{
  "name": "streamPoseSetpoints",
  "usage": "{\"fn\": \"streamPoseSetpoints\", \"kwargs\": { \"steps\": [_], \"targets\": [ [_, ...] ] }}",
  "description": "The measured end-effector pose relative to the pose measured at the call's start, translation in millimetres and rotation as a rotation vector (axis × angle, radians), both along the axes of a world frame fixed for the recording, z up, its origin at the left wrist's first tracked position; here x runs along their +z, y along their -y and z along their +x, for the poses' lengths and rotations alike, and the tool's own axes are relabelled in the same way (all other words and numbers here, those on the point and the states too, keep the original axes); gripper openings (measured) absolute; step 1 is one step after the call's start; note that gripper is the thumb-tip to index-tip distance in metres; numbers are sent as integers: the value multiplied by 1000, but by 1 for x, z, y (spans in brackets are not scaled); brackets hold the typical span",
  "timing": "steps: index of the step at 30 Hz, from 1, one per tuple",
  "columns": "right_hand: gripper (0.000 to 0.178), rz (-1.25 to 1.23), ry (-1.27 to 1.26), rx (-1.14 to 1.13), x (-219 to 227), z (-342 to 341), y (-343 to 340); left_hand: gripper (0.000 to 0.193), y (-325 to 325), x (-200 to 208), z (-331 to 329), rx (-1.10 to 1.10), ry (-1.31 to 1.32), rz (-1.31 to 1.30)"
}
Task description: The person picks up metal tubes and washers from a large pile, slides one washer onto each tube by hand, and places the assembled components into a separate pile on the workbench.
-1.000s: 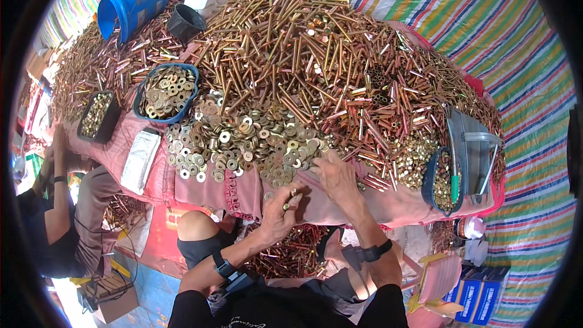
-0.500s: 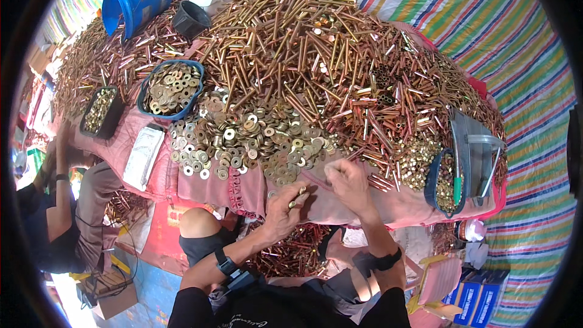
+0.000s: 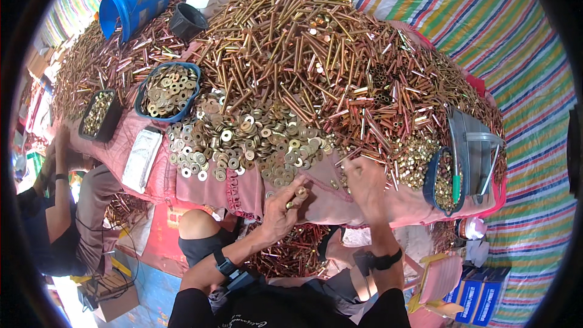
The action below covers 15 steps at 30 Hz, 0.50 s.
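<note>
My left hand (image 3: 280,209) is closed around a couple of brass-coloured bolts (image 3: 300,193), whose ends stick out between thumb and fingers. It hovers at the near edge of a heap of flat washers (image 3: 267,140). My right hand (image 3: 365,183), smeared by motion, is over the pink cloth (image 3: 322,206), close to a few loose small nuts. Its fingers are too blurred to show whether they hold anything. Beyond both hands rises a large pile of copper-coloured metal sleeves and rods (image 3: 285,48). Small shiny nuts (image 3: 416,161) lie heaped to the right.
At the right, a blue tub of small nuts (image 3: 432,191) stands beside a grey bin (image 3: 470,146). Washers fill a blue basin (image 3: 195,85) at left, near a black tray (image 3: 113,123) and a silvery packet (image 3: 142,157). A blue bucket (image 3: 143,0) lies behind. Another person (image 3: 54,218) sits left.
My right hand has shifted right and slightly down, its fist now blurred, uncovering small nuts on the cloth. The left hand stays almost in place, turned a little, still gripping the bolts.
</note>
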State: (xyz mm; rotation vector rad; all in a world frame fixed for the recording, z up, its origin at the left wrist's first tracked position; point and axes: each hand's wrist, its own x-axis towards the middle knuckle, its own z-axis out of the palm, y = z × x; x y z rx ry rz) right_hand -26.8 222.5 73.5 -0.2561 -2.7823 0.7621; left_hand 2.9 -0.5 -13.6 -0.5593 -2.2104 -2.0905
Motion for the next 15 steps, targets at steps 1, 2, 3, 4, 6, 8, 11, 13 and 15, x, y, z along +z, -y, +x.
{"fn": "streamPoseSetpoints", "kwargs": {
  "steps": [1,2,3,4,6,8,11,13,15],
  "targets": [
    [39,47,-7,-63,-4,-5,-12,63,-1,1,1,12,9,5],
    [43,94,-15,-126,-8,-10,-22,68,-2,1,2,23,16,9],
    [43,122,22,-141,-15,-17,-28,73,-2,2,3,28,36,16],
    [44,151,58,-155,-22,-23,-32,75,-2,2,3,27,15,13],
    [43,151,76,-169,-33,-31,-36,78,-2,0,3,7,12,18],
    [42,96,39,-167,-39,-37,-35,77,0,-2,1,4,-54,-7],
    [37,-551,64,-208,-33,-36,-31,72,-1,-8,-1,4,-89,-13],
    [35,-695,39,-118,-20,-30,-27,63,-2,-11,-2,12,-120,-14],
    [31,-817,17,-41,-6,-20,-17,50,-3,-12,-2,23,-173,-27]
  ]
}}
